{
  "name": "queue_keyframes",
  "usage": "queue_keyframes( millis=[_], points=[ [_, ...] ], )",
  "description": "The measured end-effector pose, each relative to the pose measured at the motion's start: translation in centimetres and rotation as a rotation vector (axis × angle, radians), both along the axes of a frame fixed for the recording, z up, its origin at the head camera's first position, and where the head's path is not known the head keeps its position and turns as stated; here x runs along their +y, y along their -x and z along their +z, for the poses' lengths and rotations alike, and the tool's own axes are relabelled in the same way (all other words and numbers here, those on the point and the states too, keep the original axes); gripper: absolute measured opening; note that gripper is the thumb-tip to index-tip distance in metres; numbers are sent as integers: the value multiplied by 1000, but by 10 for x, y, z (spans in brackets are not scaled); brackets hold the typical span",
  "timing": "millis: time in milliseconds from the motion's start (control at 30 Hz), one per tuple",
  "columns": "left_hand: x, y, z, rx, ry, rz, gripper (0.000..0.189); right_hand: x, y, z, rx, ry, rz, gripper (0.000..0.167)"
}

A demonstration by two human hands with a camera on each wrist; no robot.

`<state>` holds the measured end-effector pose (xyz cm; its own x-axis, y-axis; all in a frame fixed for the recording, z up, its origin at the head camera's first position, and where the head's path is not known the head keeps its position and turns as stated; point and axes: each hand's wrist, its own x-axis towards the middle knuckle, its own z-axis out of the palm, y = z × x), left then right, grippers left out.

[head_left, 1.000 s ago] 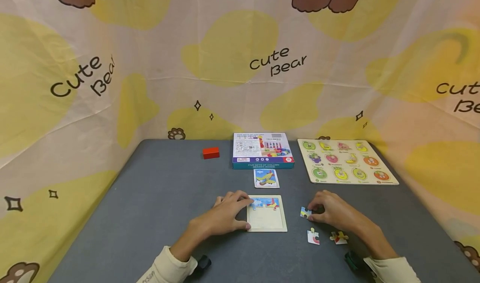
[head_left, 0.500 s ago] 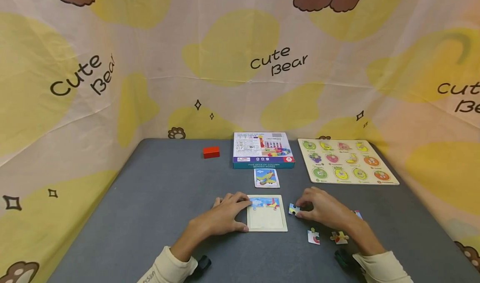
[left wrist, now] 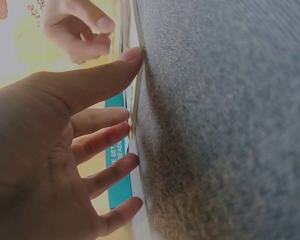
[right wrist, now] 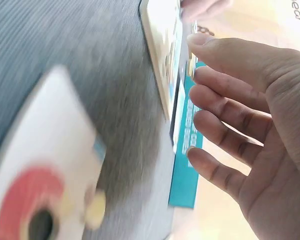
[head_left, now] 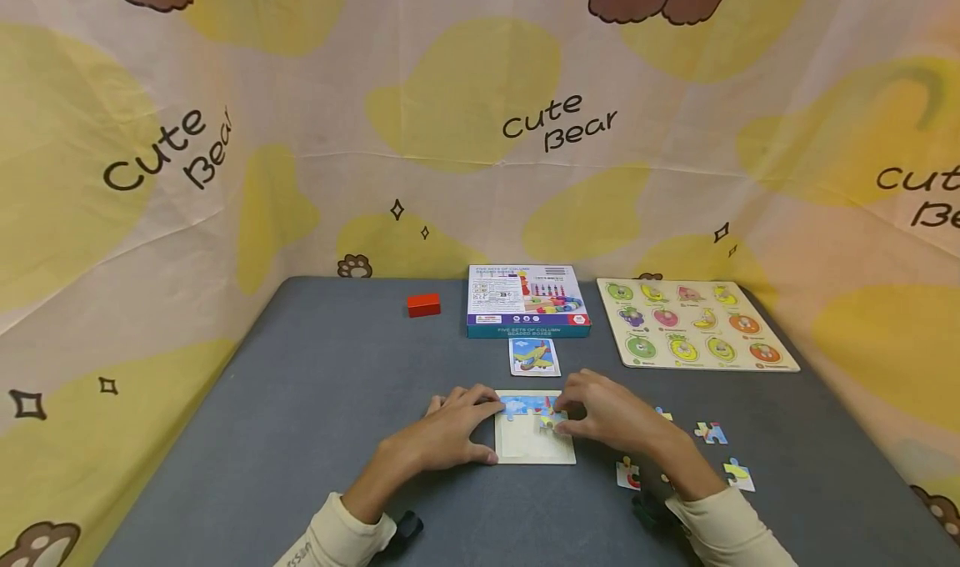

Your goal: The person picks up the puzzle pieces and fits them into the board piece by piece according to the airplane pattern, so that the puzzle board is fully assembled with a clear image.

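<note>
A pale wooden puzzle tray (head_left: 528,450) lies on the table, with joined blue-sky pieces (head_left: 522,405) along its far side. My left hand (head_left: 450,434) rests at the tray's left edge, thumb at the near corner. In the left wrist view its fingers (left wrist: 107,120) are spread and nearly straight. My right hand (head_left: 617,413) pinches a jigsaw piece (head_left: 549,423) between thumb and fingers, over the tray's right part just below the joined pieces. The right wrist view shows that piece (right wrist: 191,66) edge-on at the fingertips. Whether it touches the tray cannot be told.
Loose jigsaw pieces lie right of the tray: one with a red curve (head_left: 628,474), others (head_left: 711,433) farther right, some partly behind the right arm. Beyond are an airplane card (head_left: 534,357), a boxed set (head_left: 528,300), a fruit board (head_left: 697,325) and a red block (head_left: 423,304).
My right hand has carried the jigsaw piece leftward from the table to over the tray, uncovering loose pieces at the right. The left hand and tray have stayed put.
</note>
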<state>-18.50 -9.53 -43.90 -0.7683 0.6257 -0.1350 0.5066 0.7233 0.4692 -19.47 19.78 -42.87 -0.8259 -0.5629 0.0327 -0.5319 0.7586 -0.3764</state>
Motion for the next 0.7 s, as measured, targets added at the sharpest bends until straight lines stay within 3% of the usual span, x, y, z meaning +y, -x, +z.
queue_keyframes(
  millis=[700],
  points=[
    [-2, -1, 1, 9, -11, -9, 69, -49, 6, -7, 49, 1, 136, 21]
  ],
)
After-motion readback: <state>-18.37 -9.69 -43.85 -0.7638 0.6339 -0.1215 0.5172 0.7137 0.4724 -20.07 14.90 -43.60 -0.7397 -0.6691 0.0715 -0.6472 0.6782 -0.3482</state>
